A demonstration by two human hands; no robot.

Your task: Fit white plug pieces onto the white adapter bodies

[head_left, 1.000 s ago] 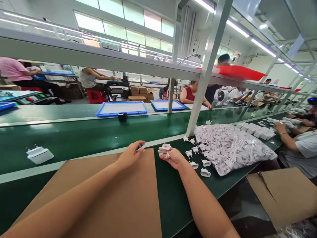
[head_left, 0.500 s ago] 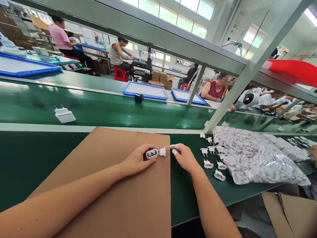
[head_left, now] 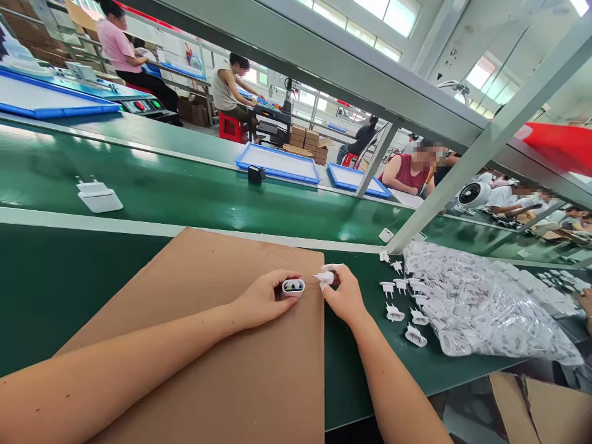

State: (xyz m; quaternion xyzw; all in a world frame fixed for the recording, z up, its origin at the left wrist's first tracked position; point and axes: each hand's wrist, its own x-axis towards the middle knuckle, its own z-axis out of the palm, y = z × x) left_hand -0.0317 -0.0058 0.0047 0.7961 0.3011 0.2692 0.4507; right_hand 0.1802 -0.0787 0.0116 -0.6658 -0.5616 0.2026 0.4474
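Note:
Over the cardboard sheet (head_left: 222,370), my left hand (head_left: 263,299) is closed around a white charger housing (head_left: 293,288). Its open oval end faces me, and small electronic parts show inside. Just to the right, my right hand (head_left: 341,293) pinches a white two-pin plug cap (head_left: 326,277) between covered fingertips, with its pins pointing left toward the housing. A small gap separates the cap from the housing. Several loose plug caps (head_left: 394,312) lie on the green table right of my right hand.
A clear plastic bag (head_left: 485,308) full of white plug parts lies at the right. Beyond the sheet runs a green conveyor belt (head_left: 194,197) carrying a white charger (head_left: 99,197) and a black adapter (head_left: 256,174). A slanted metal post (head_left: 444,179) rises behind the bag. Co-workers sit farther off.
My right hand has taken hold of the plug cap, which stood beside the housing on the sheet. The left hand keeps the housing. The white charger on the belt has shifted left in view.

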